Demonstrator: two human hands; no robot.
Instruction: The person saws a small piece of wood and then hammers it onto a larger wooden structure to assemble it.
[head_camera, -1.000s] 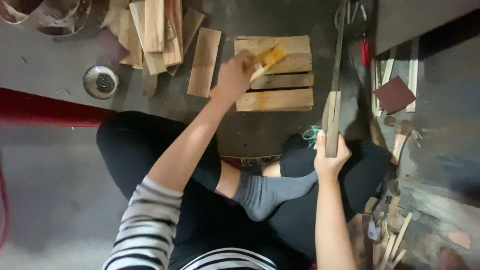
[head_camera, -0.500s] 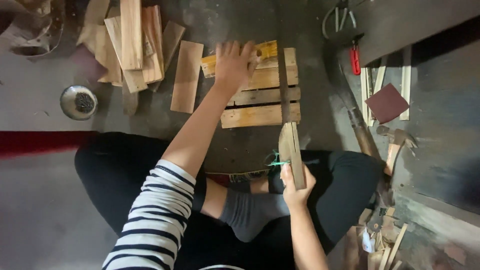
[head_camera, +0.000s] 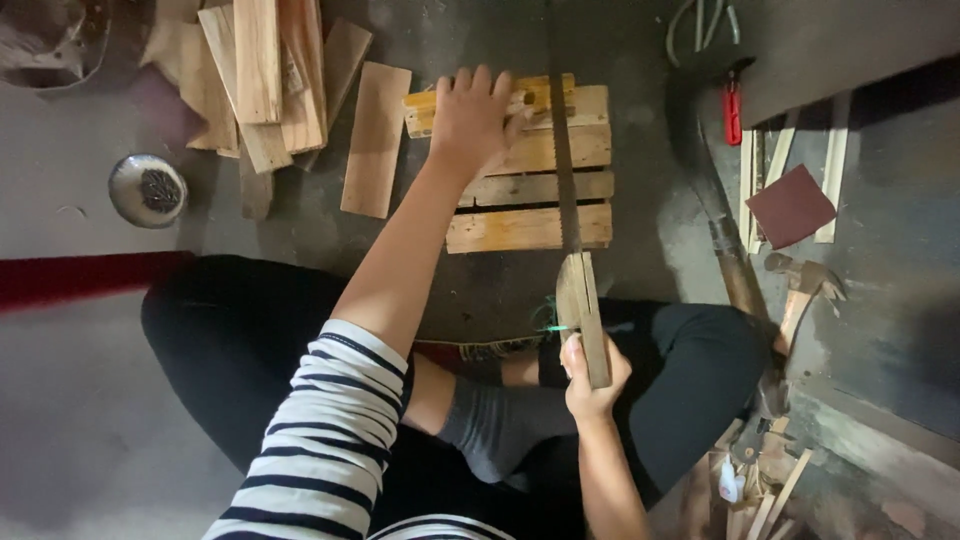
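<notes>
On the floor, the left hand (head_camera: 472, 115) presses flat, fingers spread, on a wooden pallet (head_camera: 527, 190); the right hand (head_camera: 592, 375) is clamped around a saw (head_camera: 570, 215) handle.

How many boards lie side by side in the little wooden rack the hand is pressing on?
4. The farthest board sits under the left hand, the second and third follow, and the nearest faces the knees.

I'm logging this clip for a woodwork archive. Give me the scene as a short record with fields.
left hand: left hand presses flat on the slatted wooden panel
right hand: right hand grips the wooden handle of a handsaw
saw: blade lies across the panel's slats
left of panel: loose planks, metal bowl
right of panel: sandpaper sheet, hammer
</notes>
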